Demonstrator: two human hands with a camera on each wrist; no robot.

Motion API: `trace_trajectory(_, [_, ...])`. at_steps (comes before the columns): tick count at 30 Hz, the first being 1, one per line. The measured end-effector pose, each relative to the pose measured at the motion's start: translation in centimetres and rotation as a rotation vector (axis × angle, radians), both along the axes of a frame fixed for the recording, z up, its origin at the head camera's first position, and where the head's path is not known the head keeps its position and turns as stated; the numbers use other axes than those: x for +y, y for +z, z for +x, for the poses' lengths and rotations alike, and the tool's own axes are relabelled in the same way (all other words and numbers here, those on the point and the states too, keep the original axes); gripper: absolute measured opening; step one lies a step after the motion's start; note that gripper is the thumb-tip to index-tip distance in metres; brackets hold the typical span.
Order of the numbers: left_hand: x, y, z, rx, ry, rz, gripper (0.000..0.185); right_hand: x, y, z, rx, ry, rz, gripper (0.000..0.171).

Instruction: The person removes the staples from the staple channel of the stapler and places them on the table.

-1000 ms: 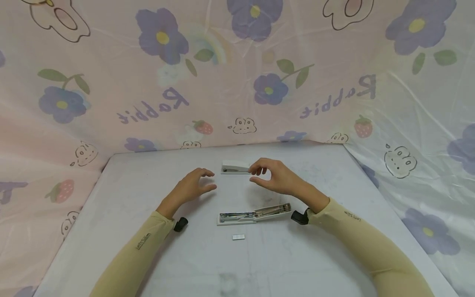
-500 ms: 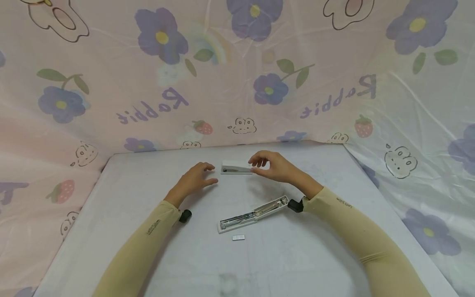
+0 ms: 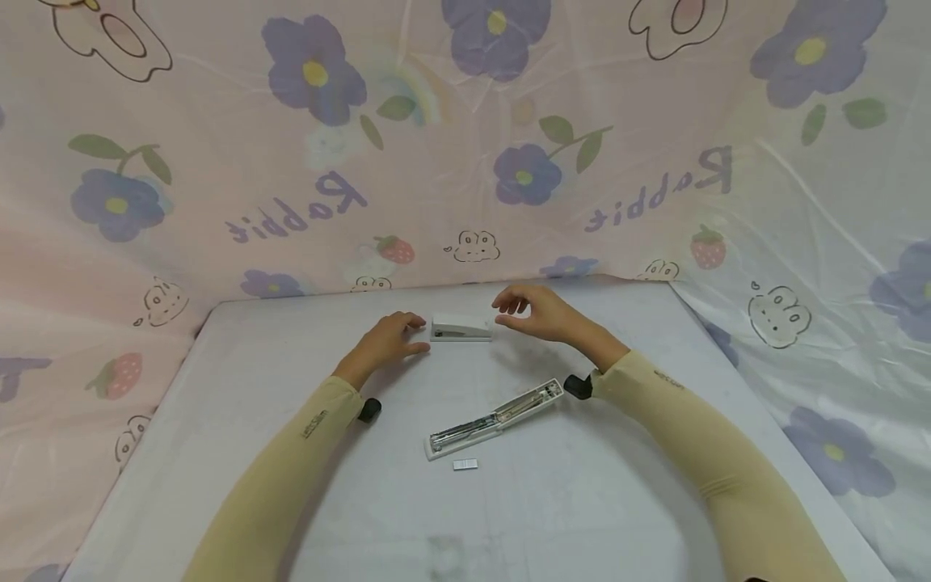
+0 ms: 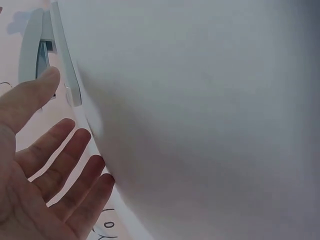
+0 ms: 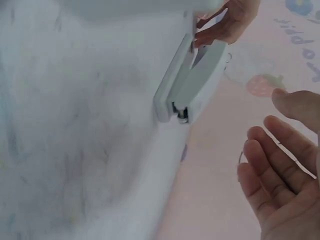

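At the back of the table a white stapler [image 3: 461, 329] stands between the two hands, its top closed down over its base. My left hand [image 3: 387, 339] is at its left end, thumb and fingers spread apart and holding nothing. Off its right end, a little above the table, my right hand [image 3: 541, 315] hangs with loosely bent fingers and nothing in them. The right wrist view shows the stapler [image 5: 192, 82] apart from the right hand [image 5: 285, 175]. Nearer the front, a second stapler [image 3: 494, 419] lies folded wide open, its metal staple channel showing.
A small strip of staples [image 3: 465, 465] lies in front of the opened stapler. The white table [image 3: 582, 501] is enclosed by a hanging cloth [image 3: 436, 162] printed with flowers and rabbits. Each wrist carries a small black camera.
Both hands have moved toward the back stapler. The opened stapler has turned, its right end swinging away toward the back. The right hand has drawn slightly off the back stapler's right end.
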State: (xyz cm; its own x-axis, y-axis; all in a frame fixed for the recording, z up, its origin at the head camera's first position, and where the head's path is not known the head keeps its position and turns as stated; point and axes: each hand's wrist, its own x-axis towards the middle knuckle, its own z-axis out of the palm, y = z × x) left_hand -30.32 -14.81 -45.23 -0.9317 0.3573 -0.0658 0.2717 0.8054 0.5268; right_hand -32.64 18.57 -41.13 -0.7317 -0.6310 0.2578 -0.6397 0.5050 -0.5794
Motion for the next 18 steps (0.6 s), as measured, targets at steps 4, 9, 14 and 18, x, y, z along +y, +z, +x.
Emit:
trace_trajectory(4, [0.4,0.2,-0.3,-0.005,-0.003,0.002,0.056,-0.2,-0.5,-0.8,-0.002,0.006,0.002,0.029])
trace_trajectory(9, [1.0,0.2,-1.0,-0.007,0.01,-0.015,0.056,-0.7,-1.4,-1.9,-0.008,0.02,0.025,0.033])
trace_trajectory(14, [1.6,0.1,-1.4,-0.006,0.038,-0.057,0.054,-1.5,-1.7,-2.8,-0.029,0.026,0.054,0.036])
trace_trajectory(18, [1.9,0.3,-1.6,0.003,0.064,-0.081,0.049,-2.3,-1.5,-3.3,-0.052,0.039,0.074,0.038])
